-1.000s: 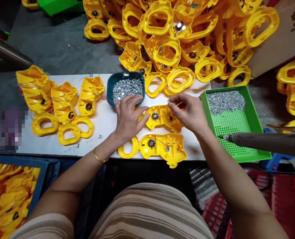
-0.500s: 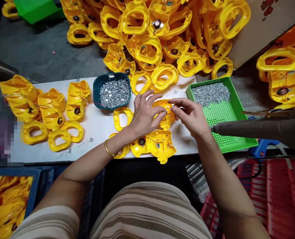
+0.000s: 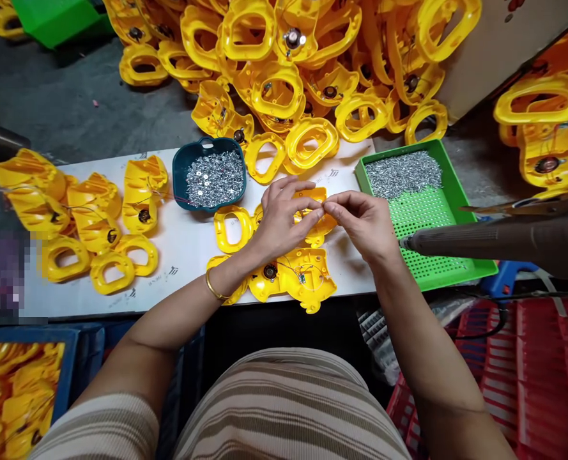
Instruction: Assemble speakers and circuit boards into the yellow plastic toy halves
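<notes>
Head view: yellow shell (image 3: 322,220) on the white board (image 3: 188,243), under both hands. Left hand (image 3: 278,220) and right hand (image 3: 363,220) pinch fingertips together over it, contents too small to tell. Step looks like fitting a small part; next move needs fine placement. Screw bowl (image 3: 210,174) up-left of grip, green tray (image 3: 422,217) right.

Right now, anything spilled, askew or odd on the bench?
No spill: screws sit inside the teal bowl and green tray. One oddity: the near yellow shell overhangs the white board's front edge. Both hands, left hand and right hand, meet over another shell.
</notes>
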`<state>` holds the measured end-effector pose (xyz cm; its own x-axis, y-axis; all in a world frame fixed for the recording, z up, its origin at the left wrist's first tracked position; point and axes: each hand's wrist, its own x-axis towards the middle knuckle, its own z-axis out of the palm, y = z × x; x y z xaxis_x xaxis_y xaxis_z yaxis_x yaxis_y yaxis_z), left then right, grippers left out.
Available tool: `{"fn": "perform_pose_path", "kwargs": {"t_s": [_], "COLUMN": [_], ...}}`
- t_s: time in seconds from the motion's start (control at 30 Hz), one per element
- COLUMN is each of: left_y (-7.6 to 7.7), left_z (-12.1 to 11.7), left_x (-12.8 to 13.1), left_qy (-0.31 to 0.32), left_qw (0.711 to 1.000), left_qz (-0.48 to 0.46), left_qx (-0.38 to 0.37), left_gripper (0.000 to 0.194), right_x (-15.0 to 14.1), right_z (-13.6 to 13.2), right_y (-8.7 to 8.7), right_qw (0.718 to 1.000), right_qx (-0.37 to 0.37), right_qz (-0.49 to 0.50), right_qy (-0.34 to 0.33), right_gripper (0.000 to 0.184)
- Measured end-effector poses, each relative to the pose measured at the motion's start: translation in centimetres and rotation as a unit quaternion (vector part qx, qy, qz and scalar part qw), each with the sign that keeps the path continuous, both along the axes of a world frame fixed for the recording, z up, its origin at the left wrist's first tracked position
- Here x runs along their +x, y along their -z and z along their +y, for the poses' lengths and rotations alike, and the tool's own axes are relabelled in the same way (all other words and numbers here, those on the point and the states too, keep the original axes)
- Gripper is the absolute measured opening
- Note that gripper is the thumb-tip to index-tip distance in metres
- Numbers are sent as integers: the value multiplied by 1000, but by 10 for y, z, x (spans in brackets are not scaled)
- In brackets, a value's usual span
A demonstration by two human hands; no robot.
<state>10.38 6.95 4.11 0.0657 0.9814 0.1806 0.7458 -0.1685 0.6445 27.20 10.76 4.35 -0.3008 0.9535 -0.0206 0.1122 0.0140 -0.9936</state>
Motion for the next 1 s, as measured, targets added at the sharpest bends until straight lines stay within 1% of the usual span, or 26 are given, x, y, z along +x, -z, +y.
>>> {"fn": "perform_pose_path", "kwargs": {"t_s": [0.07, 0.13, 0.2, 0.3, 0.4, 0.8, 1.0], "left_y": [-2, -4, -4, -4, -3, -5, -7], "left_z": [1, 1, 3, 5, 8, 12, 14], "left_x": [1, 0, 0, 3, 8, 10, 11], "left_qy": [-11, -18, -18, -16, -20, -15, -16], "left_qw": [1000, 1000, 999, 998, 998, 996, 995], "left_qz": [6, 19, 32, 41, 45, 46, 48], "left_qx": [-6, -11, -19, -36, -49, -76, -89], "left_gripper": [13, 12, 11, 10, 11, 13, 12], "right_x": [3, 6, 8, 9, 8, 10, 10], "right_z": [-3, -8, -13, -20, -24, -24, -23], "right_y": [2, 6, 10, 15, 18, 26, 28], "right_qw": [998, 992, 990, 993, 993, 995, 996], "right_qx": [31, 56, 34, -49, -87, -64, -52], "right_qz": [-48, -95, -112, -90, -77, -72, -78], "right_qy": [21, 56, 74, 53, 26, 11, 4], "right_gripper": [34, 37, 42, 51, 57, 68, 61]}}
